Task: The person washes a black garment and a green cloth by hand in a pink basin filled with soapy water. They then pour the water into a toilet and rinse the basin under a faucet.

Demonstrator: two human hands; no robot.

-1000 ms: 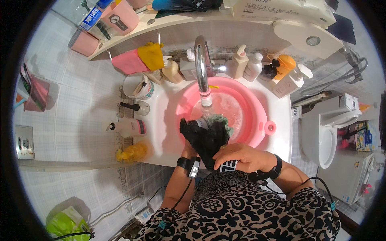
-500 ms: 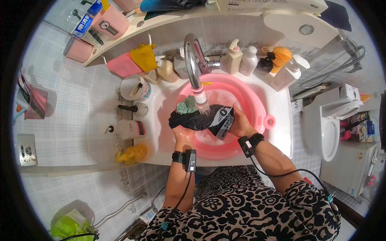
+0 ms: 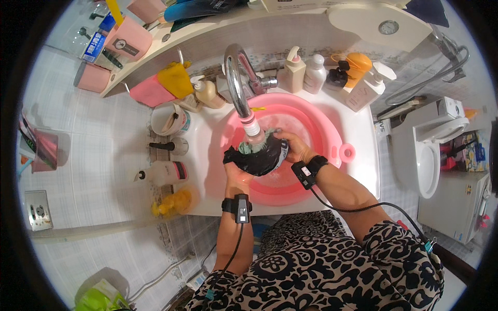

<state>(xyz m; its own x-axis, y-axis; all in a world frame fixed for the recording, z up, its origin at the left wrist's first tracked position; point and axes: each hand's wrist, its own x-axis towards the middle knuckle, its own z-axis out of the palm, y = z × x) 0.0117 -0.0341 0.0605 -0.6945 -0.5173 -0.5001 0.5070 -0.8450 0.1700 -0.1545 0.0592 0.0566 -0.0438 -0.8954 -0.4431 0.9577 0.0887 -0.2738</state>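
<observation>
Under the chrome faucet (image 3: 237, 78), a wet, bunched black garment (image 3: 262, 159) with a grey lettered part hangs above the pink basin (image 3: 332, 135). My left hand (image 3: 236, 173) is closed on its left end, fingers mostly hidden beneath it. At the other end, my right hand (image 3: 295, 147) curls around the garment, its fingertips near a pale green cloth (image 3: 252, 145). That green cloth lies bunched against the black one, directly below the spout. Whitish, sudsy water stands in the basin. Each wrist carries a black strapped device with a cable.
Pump bottles (image 3: 209, 95) and other bottles (image 3: 314, 73) line the sink's back edge. A white tub (image 3: 170, 119), another pump bottle (image 3: 165, 172) and a yellow item (image 3: 174, 201) stand at left. Overhead runs a shelf (image 3: 207, 32); a toilet (image 3: 426, 160) is at right.
My right hand has moved left and slightly up, bunching the garment and folding its lettered end inward. The green cloth now sits right under the spout. The view has shifted slightly.
</observation>
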